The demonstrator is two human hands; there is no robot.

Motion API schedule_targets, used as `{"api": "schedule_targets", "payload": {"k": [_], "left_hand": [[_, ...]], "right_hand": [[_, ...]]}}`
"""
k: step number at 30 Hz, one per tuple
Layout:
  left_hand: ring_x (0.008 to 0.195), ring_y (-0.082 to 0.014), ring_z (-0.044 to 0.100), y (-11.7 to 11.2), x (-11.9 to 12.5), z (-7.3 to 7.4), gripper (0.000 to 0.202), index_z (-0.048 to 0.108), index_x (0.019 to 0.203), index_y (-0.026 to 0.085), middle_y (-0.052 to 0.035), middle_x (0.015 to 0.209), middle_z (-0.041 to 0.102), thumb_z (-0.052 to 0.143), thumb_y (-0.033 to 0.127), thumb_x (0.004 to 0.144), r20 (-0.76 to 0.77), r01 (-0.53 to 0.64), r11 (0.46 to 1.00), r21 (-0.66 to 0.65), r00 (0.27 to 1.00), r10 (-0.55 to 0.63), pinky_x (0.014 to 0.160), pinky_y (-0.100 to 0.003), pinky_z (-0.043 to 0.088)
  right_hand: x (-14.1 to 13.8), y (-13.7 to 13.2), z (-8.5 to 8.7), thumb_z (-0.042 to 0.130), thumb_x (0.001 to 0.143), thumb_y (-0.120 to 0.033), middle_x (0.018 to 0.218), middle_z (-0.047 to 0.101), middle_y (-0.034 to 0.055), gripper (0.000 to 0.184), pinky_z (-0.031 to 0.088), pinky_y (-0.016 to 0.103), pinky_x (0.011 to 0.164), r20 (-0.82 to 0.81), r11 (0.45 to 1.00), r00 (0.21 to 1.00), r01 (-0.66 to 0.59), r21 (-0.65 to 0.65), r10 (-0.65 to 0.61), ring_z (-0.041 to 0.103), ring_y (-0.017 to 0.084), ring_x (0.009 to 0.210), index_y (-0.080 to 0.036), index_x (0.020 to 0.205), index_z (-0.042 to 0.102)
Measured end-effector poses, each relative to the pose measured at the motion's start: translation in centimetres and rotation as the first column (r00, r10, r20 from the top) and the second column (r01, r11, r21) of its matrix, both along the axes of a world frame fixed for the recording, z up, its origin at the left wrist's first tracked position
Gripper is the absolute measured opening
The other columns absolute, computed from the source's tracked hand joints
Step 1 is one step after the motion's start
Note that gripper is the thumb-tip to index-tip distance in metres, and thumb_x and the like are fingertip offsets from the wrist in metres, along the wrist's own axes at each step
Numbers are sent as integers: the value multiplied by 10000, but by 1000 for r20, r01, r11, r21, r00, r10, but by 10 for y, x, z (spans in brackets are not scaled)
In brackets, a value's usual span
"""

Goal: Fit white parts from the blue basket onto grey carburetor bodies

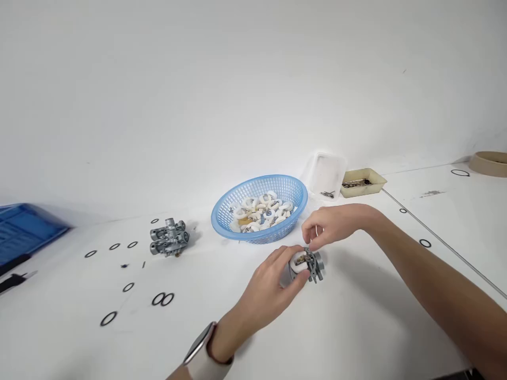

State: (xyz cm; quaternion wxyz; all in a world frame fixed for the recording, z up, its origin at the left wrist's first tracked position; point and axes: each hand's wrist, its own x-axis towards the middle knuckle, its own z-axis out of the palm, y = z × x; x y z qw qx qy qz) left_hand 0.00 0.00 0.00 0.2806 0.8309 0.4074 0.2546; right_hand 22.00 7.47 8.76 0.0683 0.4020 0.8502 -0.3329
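A metal carburetor body [319, 265] rests on the white table, with a white ring-shaped float [300, 268] on its upward face and small brass parts inside the ring. My left hand [265, 282] is closed around its left side, thumb in front and fingers behind. Just above its back edge, my right hand [335, 224] has thumb and forefinger pinched together. Whatever those fingertips hold, if anything, is too small to make out. Behind my hands, a blue mesh basket [216, 221] contains several more white floats [269, 214].
More carburetor bodies [170, 238] stand at left, near scattered black rings [108, 318] and a blue bin [27, 232]. At the back are a white tray [327, 174] with small pins and a cream box [366, 187] of small parts. A tan container [489, 164] sits far right.
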Motion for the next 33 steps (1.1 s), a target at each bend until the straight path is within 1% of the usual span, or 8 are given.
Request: {"api": "schedule_targets", "payload": {"k": [4,9,17,26,28,30,32,33], "left_hand": [[1022,-254,620,1,1,3,223,583,1173,278,-19,1116,672,554,350,964,55,-29,996,-80,998,34,893,-389,495],[1032,-235,586,2,2,3,215,606,1147,293,-4,1144,649,613,339,937,127,-22,993,-115,991,36,904,-365,471],[1016,-227,590,3,5,-4,234,612,1097,279,0,1135,650,668,406,908,210,-50,979,-198,973,92,929,-383,442],[945,-228,575,3,7,-6,270,589,1036,249,-6,1045,644,703,434,876,236,-61,967,-249,964,122,919,-396,437],[926,-224,570,3,7,-6,270,583,1037,249,-5,1024,637,700,433,877,243,-62,967,-247,962,124,905,-390,438],[900,-218,566,2,7,-5,261,576,1032,250,-3,997,632,693,428,881,249,-63,966,-253,960,128,880,-380,440],[879,-216,560,1,7,-4,255,571,1019,248,-4,977,629,690,425,879,252,-62,963,-263,959,130,846,-370,444],[877,-217,558,0,7,-4,256,570,1017,247,-7,975,629,690,423,876,253,-62,962,-267,959,132,835,-366,445]], "right_hand": [[-3,-5,4,679,831,-371,978,740,28,212,446,277,674,-11,999,1000,-21,-40,20,668,206,896,-218,971,720],[-8,-7,3,726,795,-437,871,728,6,264,426,273,626,0,999,1000,-19,-41,19,648,180,784,-219,942,710],[-12,-7,-1,704,781,-322,822,726,-9,120,410,273,609,-31,997,999,-28,-74,25,655,179,786,-218,838,691],[-12,-8,-1,683,797,-303,836,721,-9,99,421,262,628,-33,995,999,-39,-96,36,661,176,801,-222,853,679],[-6,-5,1,670,823,-338,899,731,6,134,437,261,645,-46,997,999,-31,-67,28,663,183,834,-228,894,698],[4,1,3,647,854,-365,981,736,19,167,445,258,645,-55,999,998,38,18,-37,663,189,857,-242,946,711],[18,10,1,623,875,-351,1024,737,15,169,435,254,611,-29,964,979,204,173,-202,662,182,825,-265,987,716],[26,17,-1,610,883,-330,1032,739,15,173,426,255,594,-12,920,953,294,260,-302,661,179,801,-271,1005,717]]}}
